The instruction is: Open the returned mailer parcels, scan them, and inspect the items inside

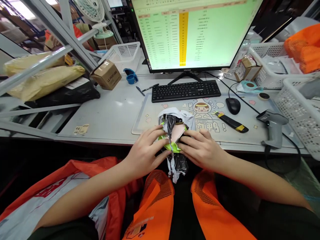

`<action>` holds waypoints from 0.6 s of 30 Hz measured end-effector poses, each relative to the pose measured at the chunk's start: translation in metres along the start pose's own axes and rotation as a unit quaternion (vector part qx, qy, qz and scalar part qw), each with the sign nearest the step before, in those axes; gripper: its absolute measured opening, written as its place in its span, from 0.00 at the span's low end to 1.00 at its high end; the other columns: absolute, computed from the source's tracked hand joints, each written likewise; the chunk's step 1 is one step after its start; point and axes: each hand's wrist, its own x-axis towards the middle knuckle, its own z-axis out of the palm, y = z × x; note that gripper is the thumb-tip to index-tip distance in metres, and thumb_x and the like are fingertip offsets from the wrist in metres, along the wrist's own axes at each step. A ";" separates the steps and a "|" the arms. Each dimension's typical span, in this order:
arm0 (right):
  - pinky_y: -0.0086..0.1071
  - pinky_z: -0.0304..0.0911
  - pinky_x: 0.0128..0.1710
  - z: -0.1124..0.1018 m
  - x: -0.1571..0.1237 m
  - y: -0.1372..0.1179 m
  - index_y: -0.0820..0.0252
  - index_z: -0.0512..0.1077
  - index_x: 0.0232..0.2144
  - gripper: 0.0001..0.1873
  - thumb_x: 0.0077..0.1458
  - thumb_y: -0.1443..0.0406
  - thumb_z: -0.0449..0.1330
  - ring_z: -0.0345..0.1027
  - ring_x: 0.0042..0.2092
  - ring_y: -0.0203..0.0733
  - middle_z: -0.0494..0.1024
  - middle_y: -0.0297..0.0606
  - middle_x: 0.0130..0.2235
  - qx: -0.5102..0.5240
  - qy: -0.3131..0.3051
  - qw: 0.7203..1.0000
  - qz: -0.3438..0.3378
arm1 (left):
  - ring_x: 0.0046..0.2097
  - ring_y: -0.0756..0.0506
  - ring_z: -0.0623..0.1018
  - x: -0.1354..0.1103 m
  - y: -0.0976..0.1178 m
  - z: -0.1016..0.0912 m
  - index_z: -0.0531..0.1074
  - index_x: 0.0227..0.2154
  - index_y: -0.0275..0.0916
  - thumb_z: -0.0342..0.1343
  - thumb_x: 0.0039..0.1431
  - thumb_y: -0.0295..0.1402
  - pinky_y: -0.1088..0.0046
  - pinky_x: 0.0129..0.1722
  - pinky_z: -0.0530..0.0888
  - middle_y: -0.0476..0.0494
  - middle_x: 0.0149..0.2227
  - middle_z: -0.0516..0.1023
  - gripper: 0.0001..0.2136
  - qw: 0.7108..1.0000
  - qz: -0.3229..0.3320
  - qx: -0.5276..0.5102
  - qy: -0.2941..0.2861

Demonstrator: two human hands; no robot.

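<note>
Wearing an orange vest [160, 213], we are working at the front edge of the desk [110, 115]. We are gripping the left side of the bag [188, 117] with the left hand [147, 150], its fingers bent and narrow, and the right side with the right hand [203, 146], likewise closed. The bag is lying between both hands, overlapping the mat [141, 123] and hanging past the desk edge; the two-sided hold is probably serving to spread its torn mouth. Green wrap [175, 147] and a pale pink item [177, 132] are showing there; we cannot tell what the item is. Beyond, to the right, the cutter [232, 122] is lying on the mat, apparently for easy reach. Further right, the scanner [273, 128] is resting handle toward us, presumably for quick pickup. The mouse [233, 105] is sitting right of the keyboard [186, 91], likely suiting the right hand. Behind, the monitor [195, 36] is facing us, presumably for reading its table.
</note>
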 end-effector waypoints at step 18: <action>0.43 0.58 0.50 -0.053 0.067 0.009 0.60 0.74 0.43 0.09 0.59 0.69 0.61 0.68 0.50 0.50 0.77 0.44 0.45 0.063 -0.194 0.977 -0.060 | 0.57 0.41 0.78 -0.049 -0.015 0.058 0.74 0.26 0.40 0.57 0.60 0.24 0.65 0.55 0.79 0.32 0.62 0.71 0.08 0.982 0.032 -0.171 0.067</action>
